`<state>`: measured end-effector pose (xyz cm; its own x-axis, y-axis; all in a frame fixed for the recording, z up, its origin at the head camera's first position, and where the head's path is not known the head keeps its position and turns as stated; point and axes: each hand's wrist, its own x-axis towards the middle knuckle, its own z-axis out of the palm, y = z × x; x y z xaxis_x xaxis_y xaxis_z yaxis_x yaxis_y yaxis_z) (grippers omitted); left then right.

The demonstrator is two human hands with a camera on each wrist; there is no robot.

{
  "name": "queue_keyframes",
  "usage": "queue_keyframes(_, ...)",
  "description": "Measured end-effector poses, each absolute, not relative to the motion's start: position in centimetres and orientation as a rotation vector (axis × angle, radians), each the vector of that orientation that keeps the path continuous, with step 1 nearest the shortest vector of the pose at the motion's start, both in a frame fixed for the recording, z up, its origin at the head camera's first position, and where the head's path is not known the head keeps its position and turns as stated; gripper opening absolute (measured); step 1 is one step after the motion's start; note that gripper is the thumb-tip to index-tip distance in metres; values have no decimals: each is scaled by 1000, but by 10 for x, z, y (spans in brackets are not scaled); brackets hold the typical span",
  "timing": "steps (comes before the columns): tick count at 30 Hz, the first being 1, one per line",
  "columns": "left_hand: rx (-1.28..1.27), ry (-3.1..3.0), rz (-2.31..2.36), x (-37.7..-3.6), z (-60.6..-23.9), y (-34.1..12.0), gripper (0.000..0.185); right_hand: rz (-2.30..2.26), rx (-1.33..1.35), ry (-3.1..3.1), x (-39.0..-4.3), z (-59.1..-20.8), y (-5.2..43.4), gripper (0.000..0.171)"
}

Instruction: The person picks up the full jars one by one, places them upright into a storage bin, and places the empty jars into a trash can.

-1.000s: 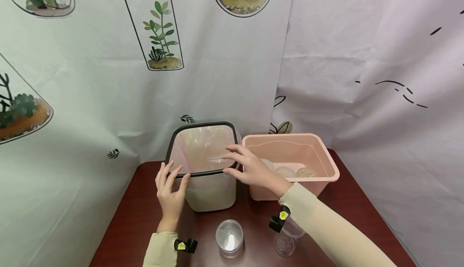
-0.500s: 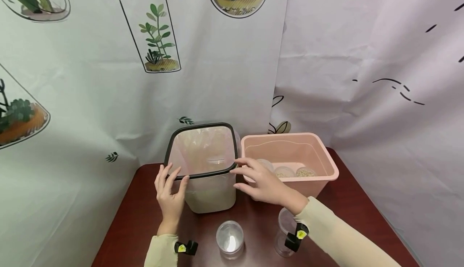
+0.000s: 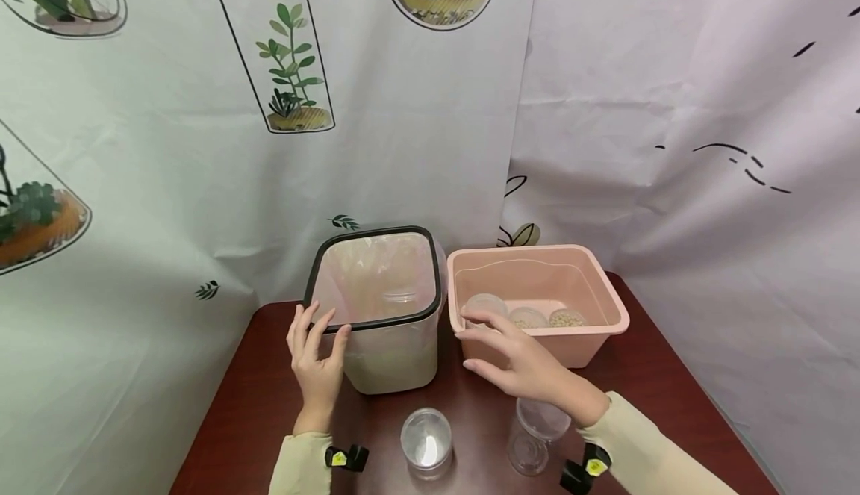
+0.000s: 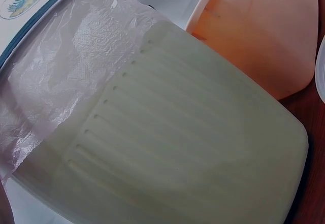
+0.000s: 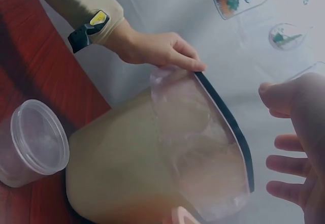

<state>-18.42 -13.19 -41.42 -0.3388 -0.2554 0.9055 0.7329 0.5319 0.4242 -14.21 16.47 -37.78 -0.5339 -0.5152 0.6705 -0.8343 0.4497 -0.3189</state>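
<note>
Where the right hand point(image 3: 522, 360) hovers, it partly hides the pink tub point(image 3: 547, 277)

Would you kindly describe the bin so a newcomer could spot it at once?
On the dark red table, before the printed curtain, stands a pink tub. Immediately left of it is the bin, alone in having a black rim and plastic liner.

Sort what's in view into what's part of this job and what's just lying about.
Likely the job:
black-rimmed bin
its plastic liner
left hand, gripping the bin

Apparently lying about:
pink tub
small containers inside it
clear container on the table
</note>
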Motion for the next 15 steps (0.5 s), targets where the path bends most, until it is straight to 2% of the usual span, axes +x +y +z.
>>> queue_keyframes(15,-406,-1611,-1056,-186,-417,-132,33,903,1046,-2261,-103,-399,203,38)
